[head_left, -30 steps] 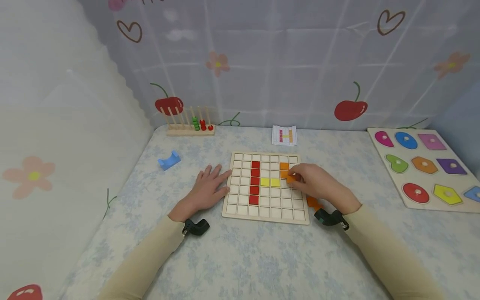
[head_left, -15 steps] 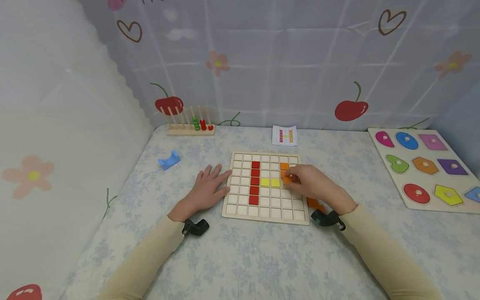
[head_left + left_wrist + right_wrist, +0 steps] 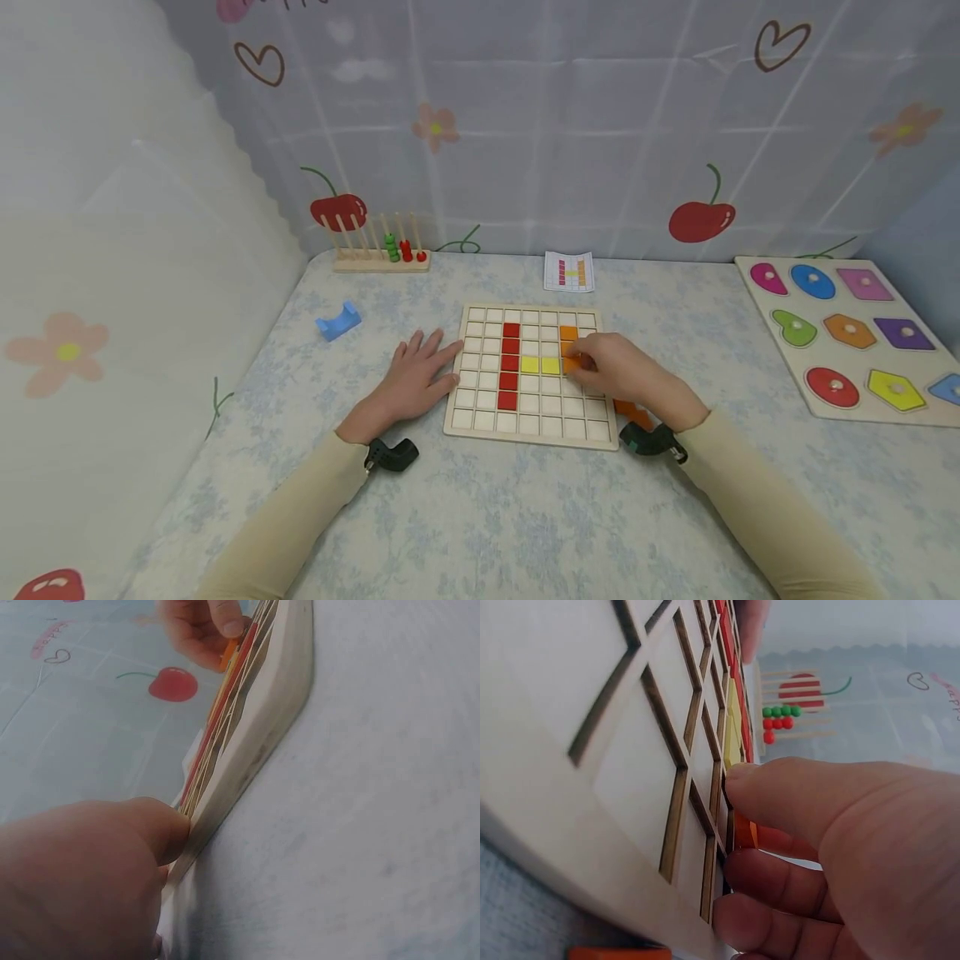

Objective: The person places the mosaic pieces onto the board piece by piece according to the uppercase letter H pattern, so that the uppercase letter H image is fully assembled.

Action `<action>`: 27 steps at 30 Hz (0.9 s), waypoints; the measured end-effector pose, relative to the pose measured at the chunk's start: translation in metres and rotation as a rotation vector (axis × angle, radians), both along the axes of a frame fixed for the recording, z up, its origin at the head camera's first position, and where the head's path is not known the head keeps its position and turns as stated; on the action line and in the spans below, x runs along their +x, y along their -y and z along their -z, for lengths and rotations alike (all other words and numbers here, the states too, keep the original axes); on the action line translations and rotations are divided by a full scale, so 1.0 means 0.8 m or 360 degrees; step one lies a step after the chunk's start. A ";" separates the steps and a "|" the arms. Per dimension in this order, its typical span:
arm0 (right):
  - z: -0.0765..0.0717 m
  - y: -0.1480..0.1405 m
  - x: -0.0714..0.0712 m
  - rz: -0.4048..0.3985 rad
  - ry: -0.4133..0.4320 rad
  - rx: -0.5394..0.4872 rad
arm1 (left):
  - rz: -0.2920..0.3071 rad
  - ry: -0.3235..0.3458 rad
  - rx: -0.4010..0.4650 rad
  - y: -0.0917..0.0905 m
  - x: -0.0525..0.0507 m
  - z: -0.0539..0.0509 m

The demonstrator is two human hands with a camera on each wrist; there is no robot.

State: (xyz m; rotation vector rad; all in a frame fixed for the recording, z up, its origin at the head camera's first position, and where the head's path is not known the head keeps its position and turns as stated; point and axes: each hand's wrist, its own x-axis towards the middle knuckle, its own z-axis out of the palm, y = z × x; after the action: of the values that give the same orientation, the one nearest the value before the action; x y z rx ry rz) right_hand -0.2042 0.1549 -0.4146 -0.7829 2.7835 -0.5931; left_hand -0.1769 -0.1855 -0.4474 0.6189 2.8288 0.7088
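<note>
A wooden grid board [image 3: 507,423] lies on the table, with a column of red tiles [image 3: 509,362] and two yellow tiles [image 3: 540,365] in its cells. Orange tiles [image 3: 569,333] sit in a column toward its right. My right hand [image 3: 626,367] pinches another orange tile [image 3: 572,364] at the cell right of the yellow ones. In the left wrist view this orange tile [image 3: 229,654] stands partly above the board; its seating is hidden by the fingers. My left hand [image 3: 412,379] lies with spread fingers, index finger and thumb touching the board's left edge.
Loose orange tiles [image 3: 630,411] lie by the board's right edge, partly under my right wrist. A pattern card [image 3: 568,272] lies behind the board. A pegged bead rack [image 3: 381,265], a blue curved block [image 3: 339,321] and a shape puzzle [image 3: 797,358] stand around it.
My right hand has moved slightly left with the orange tile, from the right of the column to the cell beside the yellow tiles. The left hand stays where it was.
</note>
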 end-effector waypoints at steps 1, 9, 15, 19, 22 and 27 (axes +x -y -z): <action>0.000 0.000 0.000 -0.0002 0.0002 -0.0001 | 0.0000 -0.0001 0.0003 0.000 0.000 0.000; 0.000 -0.001 0.001 -0.0004 0.0007 -0.0026 | 0.0007 0.0004 0.0002 0.000 0.001 -0.001; 0.001 0.000 0.001 -0.0001 0.0011 -0.0016 | 0.0001 -0.0010 -0.0014 -0.001 0.000 -0.001; 0.001 0.000 0.002 0.0002 0.0012 -0.0009 | -0.0006 -0.0014 -0.0019 -0.002 0.000 -0.002; 0.001 0.000 0.002 0.0003 0.0011 -0.0011 | -0.0007 -0.0018 -0.0025 -0.002 0.000 -0.003; 0.002 0.000 0.001 -0.0005 0.0002 -0.0013 | -0.0009 -0.0014 -0.0031 -0.002 0.001 -0.003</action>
State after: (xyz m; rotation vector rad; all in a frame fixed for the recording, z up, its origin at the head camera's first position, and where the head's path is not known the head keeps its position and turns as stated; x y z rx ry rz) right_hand -0.2032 0.1549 -0.4163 -0.7878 2.7801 -0.6049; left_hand -0.1763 -0.1839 -0.4448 0.6126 2.8432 0.6802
